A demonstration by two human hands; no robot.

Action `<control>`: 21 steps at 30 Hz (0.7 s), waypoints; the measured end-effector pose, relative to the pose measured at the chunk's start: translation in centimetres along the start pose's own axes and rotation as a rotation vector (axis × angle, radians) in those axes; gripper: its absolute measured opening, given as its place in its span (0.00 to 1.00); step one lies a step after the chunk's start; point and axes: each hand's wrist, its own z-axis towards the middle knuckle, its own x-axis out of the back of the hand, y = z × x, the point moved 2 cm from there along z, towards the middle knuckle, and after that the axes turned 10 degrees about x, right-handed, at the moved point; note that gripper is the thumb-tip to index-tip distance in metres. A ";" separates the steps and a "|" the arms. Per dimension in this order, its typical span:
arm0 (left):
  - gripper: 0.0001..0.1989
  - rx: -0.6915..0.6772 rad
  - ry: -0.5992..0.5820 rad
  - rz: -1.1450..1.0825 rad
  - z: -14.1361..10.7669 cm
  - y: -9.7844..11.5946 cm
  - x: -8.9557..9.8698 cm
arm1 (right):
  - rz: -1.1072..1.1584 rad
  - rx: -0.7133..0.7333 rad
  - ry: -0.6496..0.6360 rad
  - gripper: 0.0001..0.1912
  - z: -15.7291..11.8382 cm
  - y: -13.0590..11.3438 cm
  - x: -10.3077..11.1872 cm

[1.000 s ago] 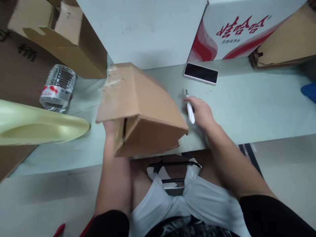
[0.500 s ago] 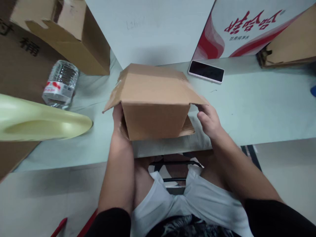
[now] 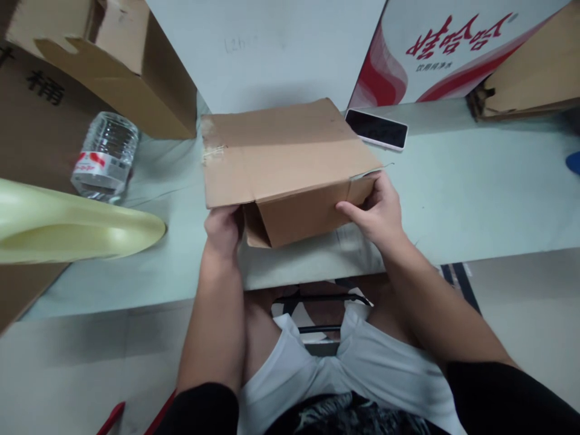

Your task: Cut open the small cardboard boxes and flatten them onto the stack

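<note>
Holding brown rectangular cardboard box point(image 3: 290, 151) over pale green tabletop point(image 3: 457, 199), pinching right end thumb-to-fingers with right hand point(image 3: 383, 211), tucking left hand point(image 3: 222, 231), closure unclear, under left flap point(image 3: 228, 178), likely for steadying it.

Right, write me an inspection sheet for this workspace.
Surface: table with a pale green covering, creased near the bottle.
Job's things: cardboard box, in hand, a broad flap jutting out on its left, a gap beneath it.
Clutter: the bottle; phone, screen dark, partly hidden behind the box; smooth pale-yellow object, use unclear.
Fingers: right fingers grip the box's near right corner, thumb on the near side; left fingers at its left end, mostly hidden under the flap, grip unclear.
Cables: nothing seen.
Surroundings: white carton with red print behind the phone; brown carton behind the bottle; red item at floor level, lower left.
</note>
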 end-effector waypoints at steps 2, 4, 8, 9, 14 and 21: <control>0.34 -0.032 -0.075 -0.044 -0.3 0.1 0.3 | -0.094 0.001 0.079 0.30 0.2 -0.1 0.3; 0.37 -0.055 -0.133 -0.039 -0.5 0.4 0.5 | -0.145 0.001 0.123 0.29 0.2 -0.1 0.5; 0.37 -0.100 -0.011 0.162 -0.8 0.8 0.5 | -0.160 0.023 0.149 0.26 0.1 -0.1 0.4; 0.36 -0.103 0.018 0.198 -0.8 0.9 0.3 | -0.160 0.031 0.156 0.25 0.1 -0.1 0.4; 0.31 -0.037 0.126 0.252 -0.8 1.3 -0.3 | -0.105 0.067 0.201 0.22 0.5 0.6 0.5; 0.25 -0.019 0.030 -0.017 -1.0 1.6 0.5 | -0.083 0.068 0.150 0.27 0.5 1.7 1.4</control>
